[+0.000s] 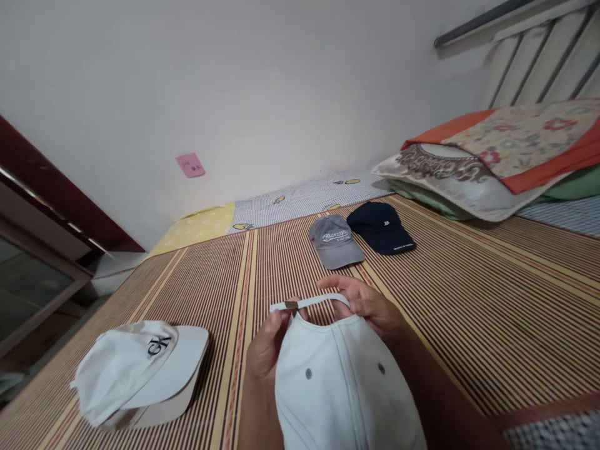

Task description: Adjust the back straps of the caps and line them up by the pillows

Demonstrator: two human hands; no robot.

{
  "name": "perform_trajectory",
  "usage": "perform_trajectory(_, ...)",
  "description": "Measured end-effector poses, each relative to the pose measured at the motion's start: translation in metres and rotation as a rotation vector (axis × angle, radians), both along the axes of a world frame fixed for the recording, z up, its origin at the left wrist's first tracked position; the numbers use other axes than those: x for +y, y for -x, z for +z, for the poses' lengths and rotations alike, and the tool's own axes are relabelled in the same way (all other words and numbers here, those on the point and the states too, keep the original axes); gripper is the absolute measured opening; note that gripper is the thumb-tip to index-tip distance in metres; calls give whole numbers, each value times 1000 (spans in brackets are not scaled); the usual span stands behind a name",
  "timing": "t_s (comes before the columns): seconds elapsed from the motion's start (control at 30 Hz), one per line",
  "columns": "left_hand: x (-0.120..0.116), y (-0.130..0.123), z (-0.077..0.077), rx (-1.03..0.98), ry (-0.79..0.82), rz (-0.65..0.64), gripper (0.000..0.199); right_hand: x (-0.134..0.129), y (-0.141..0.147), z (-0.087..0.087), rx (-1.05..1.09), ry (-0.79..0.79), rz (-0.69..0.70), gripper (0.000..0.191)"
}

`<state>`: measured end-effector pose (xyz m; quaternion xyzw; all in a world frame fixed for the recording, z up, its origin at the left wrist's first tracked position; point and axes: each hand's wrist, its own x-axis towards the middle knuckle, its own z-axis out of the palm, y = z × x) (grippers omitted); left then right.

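Observation:
A white baseball cap (344,381) is held up close to me, its back and adjustable strap facing away. My left hand (267,344) pinches the strap's left end by the brown metal buckle (291,305). On the other side, my right hand (375,306) grips the cap where the strap meets the back opening; some fingers are hidden behind it. To the left lies another white cap (126,369) with a black "CK" logo, its brim pointing right. Farther off, a grey cap (334,240) with white lettering sits against a navy cap (380,226).
Under the caps is a striped bamboo mat (206,275) on a bed. Pillows and an orange floral cloth (510,137) are piled at the back right, near a radiator (548,62). A pink note (190,165) sticks to the wall. Dark red furniture (42,181) stands at left.

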<state>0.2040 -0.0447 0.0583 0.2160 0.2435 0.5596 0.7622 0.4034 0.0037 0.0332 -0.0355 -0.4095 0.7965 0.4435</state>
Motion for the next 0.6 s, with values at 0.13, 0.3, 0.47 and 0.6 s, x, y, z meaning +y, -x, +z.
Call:
perform_trajectory(0.13, 0, -6, 15, 86, 85, 6, 36, 2, 0, 0, 7, -23, -11, 55)
perform_trajectory(0.3, 2, -11, 21, 137, 104, 67, 24, 3, -2, 2, -23, -17, -38, 54)
perform_trajectory(0.47, 4, -6, 16, 126, -18, 25, 18, 2, -2, 3, -8, 10, -38, 49)
perform_trajectory(0.6, 4, -1, 16, 77, -46, 10, 16, 2, -2, 2, 25, 8, -16, 50)
